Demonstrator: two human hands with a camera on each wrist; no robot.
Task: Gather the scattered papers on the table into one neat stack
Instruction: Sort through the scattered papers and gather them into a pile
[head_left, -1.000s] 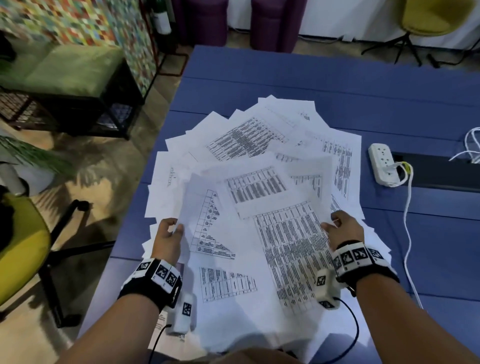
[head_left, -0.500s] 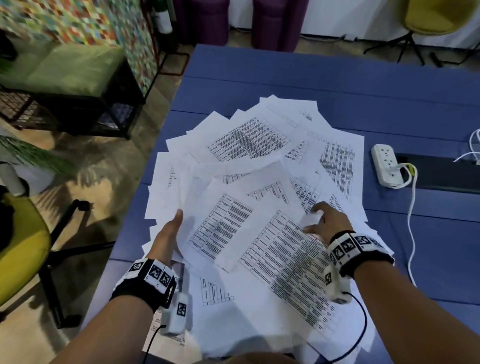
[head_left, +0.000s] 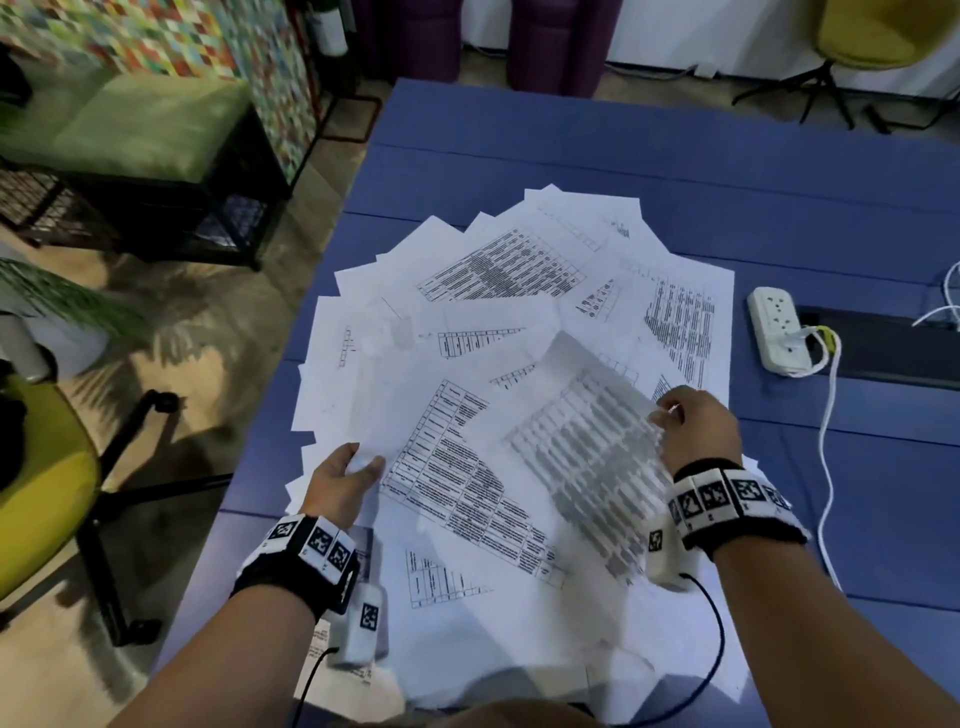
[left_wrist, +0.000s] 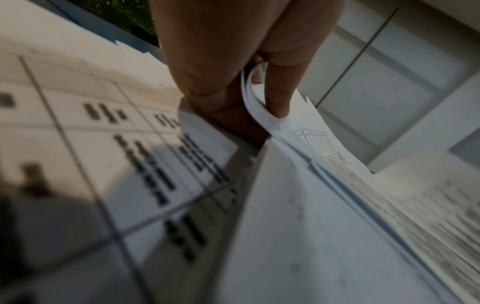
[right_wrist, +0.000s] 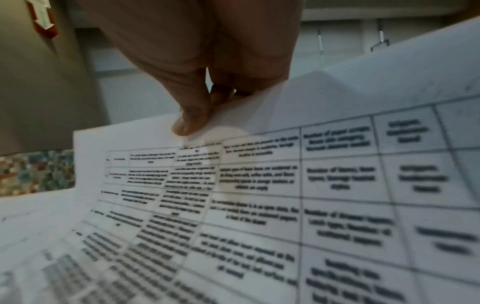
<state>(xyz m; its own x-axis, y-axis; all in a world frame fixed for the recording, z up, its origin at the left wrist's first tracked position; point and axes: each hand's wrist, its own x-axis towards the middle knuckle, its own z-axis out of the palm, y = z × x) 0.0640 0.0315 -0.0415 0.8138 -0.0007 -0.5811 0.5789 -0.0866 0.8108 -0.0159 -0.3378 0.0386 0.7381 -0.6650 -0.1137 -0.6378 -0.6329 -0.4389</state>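
**Mostly loose sheets, light and ready to slide**

Clearly the biggest thing is the blue table (head_left: 597, 150), and on it the papers (head_left: 498, 291) lie in a wide fan that opens from the person's body toward 12 o'clock, with many sheets overlapping at different angles. The pile reaches from about 9 o'clock at the left table edge to about 2 o'clock, where it ends near a white power strip (head_left: 776, 332) with its cable.

I judge these sheets to be very light, thin and soft. They bend under their own weight, and a smooth sheet slips easily over the one below. A single corner held alone lets the page droop and flutter, so it is better to take hold at the edges, with the thumb on top and the fingers below, and to push the fan together from both sides before lifting.

The lifted sheet (head_left: 576, 441), blurred in the head view, rises at about 3 o'clock of the pile. The right hand (head_left: 696, 431) pinches its edge between thumb and curled fingers; the right wrist view shows the page curving away below the fingers.

The left hand (head_left: 345, 478), at about 8 o'clock, grips a thin bundle (left_wrist: 262, 115) of several sheets at its edge, thumb on top. The edges inside this bundle are not aligned yet.
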